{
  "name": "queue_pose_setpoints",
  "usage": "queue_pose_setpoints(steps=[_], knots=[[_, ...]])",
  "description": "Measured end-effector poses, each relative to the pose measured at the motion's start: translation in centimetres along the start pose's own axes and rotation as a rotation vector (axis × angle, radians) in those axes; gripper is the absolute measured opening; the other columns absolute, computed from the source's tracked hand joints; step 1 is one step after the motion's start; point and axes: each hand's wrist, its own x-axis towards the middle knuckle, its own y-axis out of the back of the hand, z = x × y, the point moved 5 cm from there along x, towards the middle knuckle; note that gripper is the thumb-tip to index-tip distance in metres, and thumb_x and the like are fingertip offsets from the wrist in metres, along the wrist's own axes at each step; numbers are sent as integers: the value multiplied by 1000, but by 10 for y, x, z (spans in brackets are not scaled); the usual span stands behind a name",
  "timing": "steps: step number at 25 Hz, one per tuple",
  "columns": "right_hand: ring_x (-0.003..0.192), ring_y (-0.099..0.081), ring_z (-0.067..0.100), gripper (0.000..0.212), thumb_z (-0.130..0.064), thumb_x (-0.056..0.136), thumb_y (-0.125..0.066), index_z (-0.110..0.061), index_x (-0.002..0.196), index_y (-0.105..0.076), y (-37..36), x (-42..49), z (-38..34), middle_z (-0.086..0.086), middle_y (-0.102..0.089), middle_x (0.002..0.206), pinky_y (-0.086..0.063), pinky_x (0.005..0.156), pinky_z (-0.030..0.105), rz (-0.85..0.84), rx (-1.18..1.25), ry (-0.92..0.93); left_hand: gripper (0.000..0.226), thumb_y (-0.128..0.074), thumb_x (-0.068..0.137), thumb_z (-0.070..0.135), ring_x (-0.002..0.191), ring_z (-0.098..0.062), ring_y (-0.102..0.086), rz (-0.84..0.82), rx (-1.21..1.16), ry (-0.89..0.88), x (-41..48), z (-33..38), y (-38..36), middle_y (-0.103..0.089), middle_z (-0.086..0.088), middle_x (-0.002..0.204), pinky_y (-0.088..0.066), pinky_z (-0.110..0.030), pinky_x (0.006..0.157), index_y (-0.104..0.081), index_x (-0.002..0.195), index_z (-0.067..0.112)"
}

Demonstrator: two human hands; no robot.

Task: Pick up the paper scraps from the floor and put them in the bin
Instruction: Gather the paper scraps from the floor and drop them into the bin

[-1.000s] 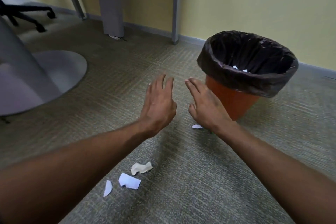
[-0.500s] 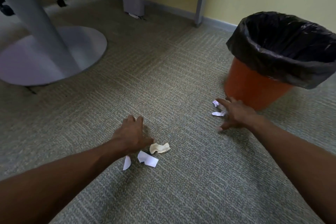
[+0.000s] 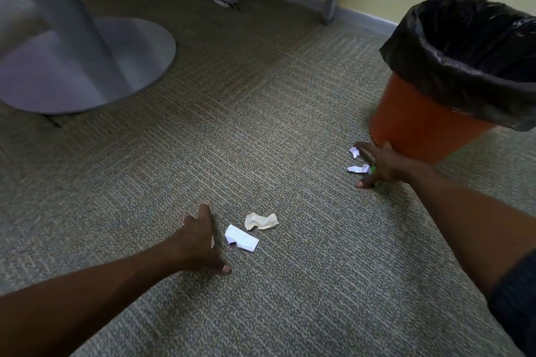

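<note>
**Both hands low on the carpet, reaching for paper scraps beside the bin**

Your left hand (image 3: 203, 240) lies spread on the grey-green carpet (image 3: 290, 298) in the near middle of the scene. Its grip is open, with nothing held. Just to its right lie a flat, folded white scrap (image 3: 242, 239) and, touching that scrap's far edge, a crumpled cream scrap (image 3: 261, 221).

Your right hand (image 3: 380, 165) is farther off to the right, at the foot of the orange bin (image 3: 420, 130), which is lined with a black bag (image 3: 464, 66). This grip is open too, fingers fanned out. Two small crumpled white scraps sit at its fingertips, one farther (image 3: 354, 151) and one nearer (image 3: 358, 169). The nearer one appears to touch your fingers. A speck of green shows there, too small to identify.

A grey pedestal base (image 3: 87, 66) stands far left.

The scraps look very light and soft, so they will crush easily and could slip free if held loosely. Pinch the crumpled ones across their raised folds. The flat one will likely need a fingertip slid under an edge, since the carpet pile gives little purchase.
</note>
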Motion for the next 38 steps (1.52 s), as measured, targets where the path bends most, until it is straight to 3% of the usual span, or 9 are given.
queue_pose_setpoints(steps=[4, 6, 9, 15, 22, 27, 29, 34, 38], knots=[[118, -49, 33, 86, -27, 65, -95, -28, 139, -51, -2, 7, -22, 17, -38, 133, -45, 98, 32, 48, 4, 79, 102, -96, 46, 47, 106, -25, -59, 62, -103, -106, 3, 18, -9, -49, -9, 119, -51, -32, 84, -32, 121, 21], [101, -52, 24, 75, -26, 64, -95, -20, 129, -58, -5, 7, -33, 16, -47, 126, -41, 83, 24, 68, 11, 93, 92, -94, 51, 43, 97, -20, -55, 95, -136, -148, 8, 29, -10, -47, -5, 112, -46, -29, 77, -34, 117, 20], [93, -58, 21, 61, -24, 63, -96, -15, 116, -65, -15, -1, -54, 12, -59, 119, -41, 68, 23, 63, 100, 139, 80, -88, 59, 44, 98, -23, -58, 147, -190, -236, 14, 48, -10, -46, -4, 107, -47, -31, 77, -40, 117, 17], [94, -63, 19, 50, -24, 68, -93, -23, 110, -65, -47, -31, -102, 1, -61, 107, -44, 69, 24, -38, 178, 299, 66, -86, 68, 34, 99, -25, -57, 190, -181, -313, 26, 80, -5, -50, -7, 108, -40, -29, 74, -46, 115, 13], [101, -53, 18, 73, -37, 67, -92, -20, 129, -56, -72, -68, -142, 2, -40, 118, -44, 89, 26, -86, 199, 362, 59, -83, 70, 30, 100, -28, -58, 224, -186, -313, 34, 95, 0, -53, -9, 107, -41, -30, 72, -49, 114, 11], [109, -57, 20, 82, -29, 67, -91, -16, 136, -49, -88, -83, -156, 3, -37, 128, -50, 100, 36, -44, 268, 350, 56, -83, 72, 30, 91, -22, -55, 205, -229, -330, 34, 110, 2, -54, -11, 110, -38, -27, 69, -51, 113, 10], [111, -56, 20, 82, -25, 69, -90, -16, 138, -47, -92, -86, -156, 3, -37, 129, -50, 101, 33, -29, 298, 343, 54, -83, 69, 30, 91, -24, -59, 204, -259, -313, 36, 109, 2, -56, -10, 107, -37, -27, 64, -51, 109, 11], [103, -57, 17, 79, -27, 68, -91, -21, 134, -48, -103, -93, -146, 1, -40, 123, -51, 97, 32, 12, 383, 312, 56, -80, 59, 37, 89, -26, -64, 236, -349, -285, 37, 110, 0, -63, -11, 103, -39, -27, 64, -56, 104, 16], [99, -57, 16, 64, -14, 73, -86, -18, 130, -56, -105, -96, -139, 0, -46, 115, -46, 84, 22, 115, 480, 261, 41, -84, 71, 19, 86, -22, -65, 296, -420, -316, 31, 117, 3, -68, -8, 100, -43, -25, 63, -62, 105, 13]])
